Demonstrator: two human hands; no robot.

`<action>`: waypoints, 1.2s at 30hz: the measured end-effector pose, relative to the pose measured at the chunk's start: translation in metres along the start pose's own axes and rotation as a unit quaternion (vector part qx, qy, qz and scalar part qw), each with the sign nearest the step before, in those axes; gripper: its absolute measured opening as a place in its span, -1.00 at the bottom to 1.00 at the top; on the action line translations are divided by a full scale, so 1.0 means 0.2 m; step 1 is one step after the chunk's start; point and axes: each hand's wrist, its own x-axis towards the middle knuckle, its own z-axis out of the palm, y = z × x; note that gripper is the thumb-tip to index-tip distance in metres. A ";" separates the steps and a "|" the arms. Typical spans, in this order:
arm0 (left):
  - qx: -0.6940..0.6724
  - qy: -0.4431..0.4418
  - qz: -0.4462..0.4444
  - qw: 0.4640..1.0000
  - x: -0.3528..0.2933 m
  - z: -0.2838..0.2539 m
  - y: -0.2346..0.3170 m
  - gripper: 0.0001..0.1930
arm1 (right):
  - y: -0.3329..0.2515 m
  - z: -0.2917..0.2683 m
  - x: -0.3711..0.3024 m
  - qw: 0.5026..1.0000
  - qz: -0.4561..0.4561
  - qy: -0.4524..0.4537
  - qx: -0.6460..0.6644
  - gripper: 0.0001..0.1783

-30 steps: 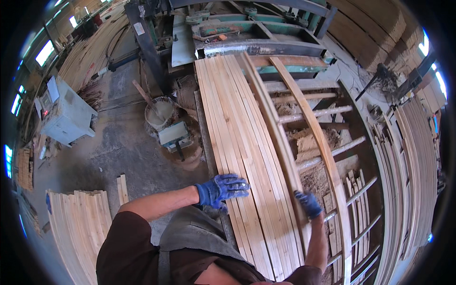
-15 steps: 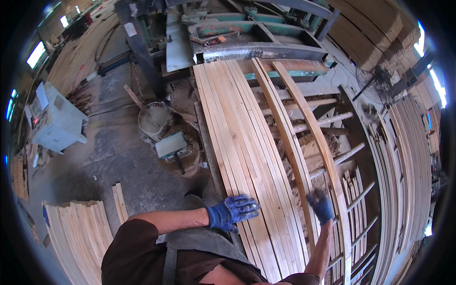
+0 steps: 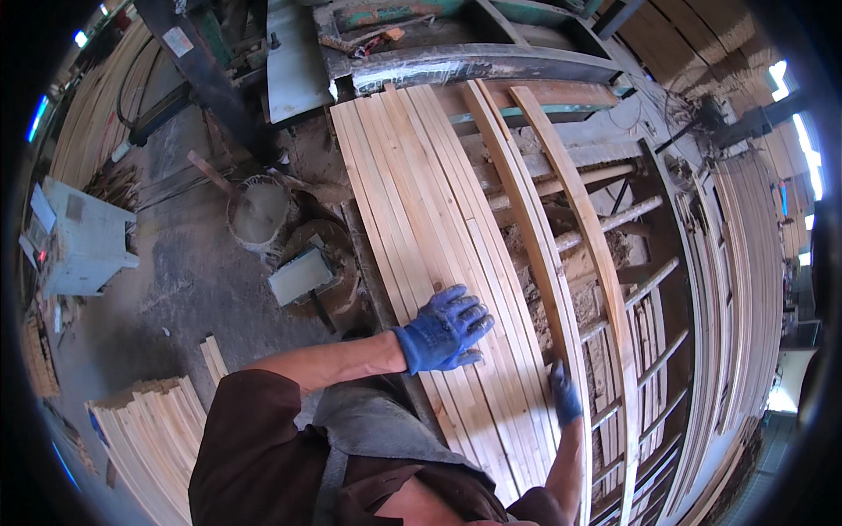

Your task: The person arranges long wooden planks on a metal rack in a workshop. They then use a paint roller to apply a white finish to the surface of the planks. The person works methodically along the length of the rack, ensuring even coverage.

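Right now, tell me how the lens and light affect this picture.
Head view: fisheye bends the straight wood strips and the loose strip into curves; black rim all round; windows at right blown out; both gloved hands, left and right, sharp.

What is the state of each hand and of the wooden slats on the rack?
left hand: gloved in blue, fingers spread, flat on the slats.
right hand: gloved in blue, closed on the edge of a slat.
slats: lying side by side on the rack.
separate slat: lying apart to the right across the rack rungs.
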 end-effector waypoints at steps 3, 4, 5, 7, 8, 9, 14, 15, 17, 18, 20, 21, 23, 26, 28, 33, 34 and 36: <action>-0.012 -0.006 0.009 1.000 0.03 0.11 0.01 -0.31 | 0.28 -0.03 -0.17 0.992 -0.049 -0.108 -0.034 -0.46; -0.020 -0.007 0.015 1.000 0.01 0.13 0.03 -0.29 | 0.28 -0.04 -0.18 0.983 0.022 -0.158 0.087 -0.38; -0.022 -0.009 0.014 1.000 0.01 0.14 0.03 -0.27 | 0.30 -0.07 -0.17 0.972 0.068 -0.171 0.149 -0.39; -0.026 -0.011 0.010 1.000 0.02 0.14 0.03 -0.23 | 0.38 -0.05 -0.16 0.960 0.097 -0.174 0.199 -0.41; -0.024 -0.019 0.019 0.999 0.03 0.13 0.03 -0.21 | 0.42 -0.05 -0.16 0.957 0.099 -0.170 0.212 -0.41; -0.028 -0.016 0.024 0.999 0.05 0.14 0.04 -0.22 | 0.45 -0.05 -0.15 0.957 0.096 -0.161 0.223 -0.42; -0.040 -0.010 0.045 0.998 0.24 0.19 0.04 -0.23 | 0.55 -0.11 -0.08 0.958 0.074 -0.134 0.244 -0.45; -0.048 -0.020 0.055 0.997 0.27 0.20 0.03 -0.23 | 0.56 -0.11 -0.09 0.959 0.072 -0.123 0.245 -0.46; -0.063 -0.004 0.062 0.996 0.26 0.25 0.00 -0.24 | 0.48 -0.07 -0.05 0.965 0.057 -0.094 0.240 -0.47; -0.070 0.003 0.064 0.996 0.25 0.25 0.01 -0.24 | 0.39 -0.08 -0.06 0.957 0.107 -0.075 0.258 -0.52; -0.085 0.028 0.055 0.994 0.20 0.24 0.00 -0.29 | -0.19 -0.22 -0.13 0.980 0.137 -0.019 0.142 -0.53; -0.079 0.070 0.062 0.992 0.19 0.22 0.00 -0.38 | -0.40 -0.26 -0.20 0.992 0.118 0.035 0.010 -0.57; -0.074 0.027 0.066 0.995 0.21 0.16 -0.02 -0.51 | -0.62 -0.12 -0.39 0.938 -0.007 0.345 0.039 -0.66; 0.109 -0.077 0.062 0.989 0.37 0.05 -0.08 -0.37 | -0.82 0.04 -0.55 0.972 0.003 0.159 0.173 -0.72; 0.108 -0.225 0.006 0.968 0.42 0.06 -0.19 -0.29 | -0.84 0.08 -0.54 0.983 -0.078 0.164 -0.018 -0.70; 0.071 -0.357 0.062 0.929 0.62 -0.06 -0.26 -0.16 | -0.66 0.17 -0.63 0.973 0.022 0.223 -0.046 -0.64; 0.069 -0.357 0.033 0.931 0.63 -0.06 -0.26 -0.19 | -0.58 0.20 -0.67 0.974 0.044 0.202 -0.092 -0.62; 0.054 -0.301 0.029 0.952 0.53 0.00 -0.36 -0.27 | -0.52 0.25 -0.68 0.980 0.090 0.139 -0.111 -0.56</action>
